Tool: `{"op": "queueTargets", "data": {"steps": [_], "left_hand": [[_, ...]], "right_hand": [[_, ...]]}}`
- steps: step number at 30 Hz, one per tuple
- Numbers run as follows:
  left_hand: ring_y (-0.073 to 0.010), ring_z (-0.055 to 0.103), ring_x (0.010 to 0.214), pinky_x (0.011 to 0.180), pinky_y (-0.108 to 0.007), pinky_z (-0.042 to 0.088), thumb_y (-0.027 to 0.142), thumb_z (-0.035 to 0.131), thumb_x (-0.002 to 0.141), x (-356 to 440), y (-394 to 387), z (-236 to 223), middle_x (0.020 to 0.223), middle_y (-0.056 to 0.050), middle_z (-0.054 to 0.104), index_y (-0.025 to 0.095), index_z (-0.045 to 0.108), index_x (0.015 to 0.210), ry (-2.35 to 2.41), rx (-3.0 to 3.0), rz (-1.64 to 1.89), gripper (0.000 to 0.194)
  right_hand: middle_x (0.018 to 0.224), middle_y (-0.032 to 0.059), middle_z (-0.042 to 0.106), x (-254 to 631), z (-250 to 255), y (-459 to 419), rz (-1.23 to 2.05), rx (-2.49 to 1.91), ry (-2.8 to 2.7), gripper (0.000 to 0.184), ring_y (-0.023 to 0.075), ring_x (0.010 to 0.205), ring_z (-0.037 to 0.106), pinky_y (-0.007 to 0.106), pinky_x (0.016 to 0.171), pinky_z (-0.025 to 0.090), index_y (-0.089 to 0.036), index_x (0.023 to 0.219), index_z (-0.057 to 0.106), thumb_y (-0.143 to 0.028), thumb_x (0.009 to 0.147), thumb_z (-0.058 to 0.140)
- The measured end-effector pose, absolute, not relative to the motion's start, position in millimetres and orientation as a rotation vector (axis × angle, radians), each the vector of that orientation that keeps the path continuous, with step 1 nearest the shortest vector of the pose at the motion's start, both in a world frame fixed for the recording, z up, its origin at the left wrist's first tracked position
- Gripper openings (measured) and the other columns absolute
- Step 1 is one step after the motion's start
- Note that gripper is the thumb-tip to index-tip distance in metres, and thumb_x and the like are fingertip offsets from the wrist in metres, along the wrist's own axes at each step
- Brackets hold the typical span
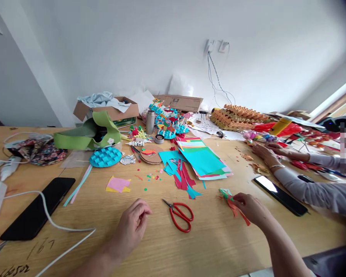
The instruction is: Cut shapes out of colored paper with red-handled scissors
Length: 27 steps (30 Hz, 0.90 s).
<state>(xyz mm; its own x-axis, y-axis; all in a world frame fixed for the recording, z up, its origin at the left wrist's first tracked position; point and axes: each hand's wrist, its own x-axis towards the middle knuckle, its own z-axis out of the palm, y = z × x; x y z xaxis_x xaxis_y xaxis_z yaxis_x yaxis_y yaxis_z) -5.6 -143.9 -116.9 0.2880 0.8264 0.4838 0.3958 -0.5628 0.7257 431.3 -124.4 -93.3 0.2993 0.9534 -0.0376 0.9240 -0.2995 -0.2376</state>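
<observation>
My right hand point(251, 208) pinches a small bunch of orange and green paper scraps point(234, 207) over the right part of the table. The orange strips hang below the fingers, and green pieces stick out to the left. My left hand point(134, 220) rests on the wood with its fingers curled in and nothing visible in them. Between my hands lie red-handled scissors point(182, 217), their tips pointing up and left. Beyond the scissors are red paper strips point(184, 175) and a stack of coloured paper point(206, 159) with a blue sheet on top.
A woven blue paper disc point(105, 157), pink paper point(119, 184) and a black phone point(37, 207) with a white cable lie to the left. A green bag point(88, 134) stands behind. At right, another person's hands point(265, 156) are near a second phone point(279, 195).
</observation>
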Motion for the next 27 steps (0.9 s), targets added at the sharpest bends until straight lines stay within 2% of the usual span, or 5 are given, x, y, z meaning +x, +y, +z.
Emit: {"op": "queueTargets", "data": {"steps": [3,9,14,22,27], "left_hand": [[-0.0150,0.060,0.073,0.064,-0.023,0.048,0.002,0.044,0.085,-7.1,-141.7,-117.1,0.078,-0.002,0.060,0.021,0.057,0.081,1.117,2.099,1.226,0.023],[-0.0140,0.060,0.071,0.062,-0.022,0.047,0.002,0.044,0.085,-7.3,-140.7,-116.5,0.078,-0.001,0.060,0.021,0.056,0.081,1.115,2.116,1.235,0.023],[-0.0143,0.061,0.073,0.065,-0.023,0.048,0.001,0.044,0.084,-7.0,-140.8,-119.3,0.078,-0.001,0.060,0.021,0.055,0.082,1.116,2.120,1.238,0.024],[-0.0149,0.061,0.071,0.063,-0.024,0.049,0.001,0.041,0.083,-6.7,-141.7,-113.3,0.078,-0.003,0.061,0.021,0.056,0.081,1.194,2.127,1.199,0.025],[-0.0157,0.062,0.071,0.062,-0.024,0.049,0.000,0.041,0.082,-3.7,-142.7,-112.9,0.078,-0.003,0.062,0.021,0.057,0.081,1.241,2.123,1.159,0.026]], "right_hand": [[0.101,0.0186,0.071,407.1,-84.5,-118.0,-0.187,-2.403,-1.768,0.030,0.0370,0.097,0.064,0.046,0.081,0.048,-0.016,0.100,0.073,-0.031,0.085,0.053],[0.116,0.0130,0.067,302.5,-70.1,-90.0,0.060,-1.722,-2.207,0.031,0.0271,0.108,0.061,0.038,0.093,0.048,-0.020,0.121,0.065,-0.029,0.095,0.049],[0.131,0.0158,0.059,250.3,-79.8,-55.6,0.036,-1.763,-2.377,0.041,0.0309,0.119,0.054,0.043,0.099,0.044,-0.019,0.134,0.057,-0.022,0.093,0.056],[0.099,0.0106,0.070,220.7,-51.2,-61.6,0.280,-1.741,-2.557,0.017,0.0243,0.094,0.065,0.031,0.078,0.048,-0.017,0.094,0.069,-0.031,0.093,0.059],[0.089,0.0149,0.073,214.7,-39.0,-86.9,0.632,-1.901,-2.861,0.025,0.0329,0.085,0.069,0.033,0.064,0.045,-0.014,0.088,0.072,-0.028,0.070,0.081]]}}
